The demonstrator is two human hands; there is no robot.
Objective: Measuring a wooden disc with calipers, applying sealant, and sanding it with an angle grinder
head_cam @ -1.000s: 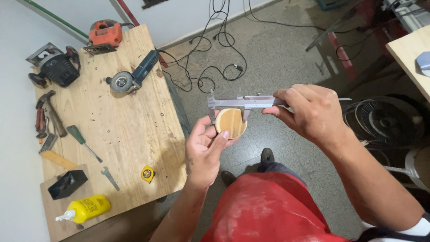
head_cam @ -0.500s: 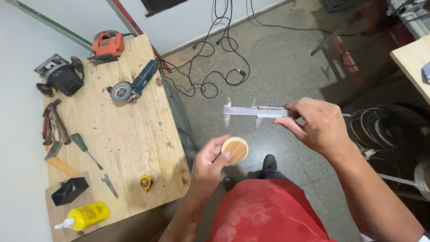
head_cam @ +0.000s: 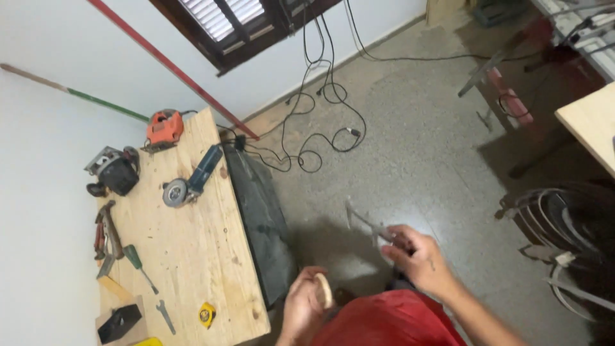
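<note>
Left hand point(head_cam: 301, 307) fingers gripping a round wooden disc point(head_cam: 323, 289) at six o'clock, right hand point(head_cam: 416, 256) fingers pinching a metal caliper point(head_cam: 368, 224) pointing toward eleven o'clock, plywood worktop point(head_cam: 192, 250) lying at nine o'clock, carrying an angle grinder point(head_cam: 189, 179).

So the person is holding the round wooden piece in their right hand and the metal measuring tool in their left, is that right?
Not quite, the hands are swapped. In the head view, the left hand holds the round wooden piece, and the right hand holds the metal measuring tool.
</note>
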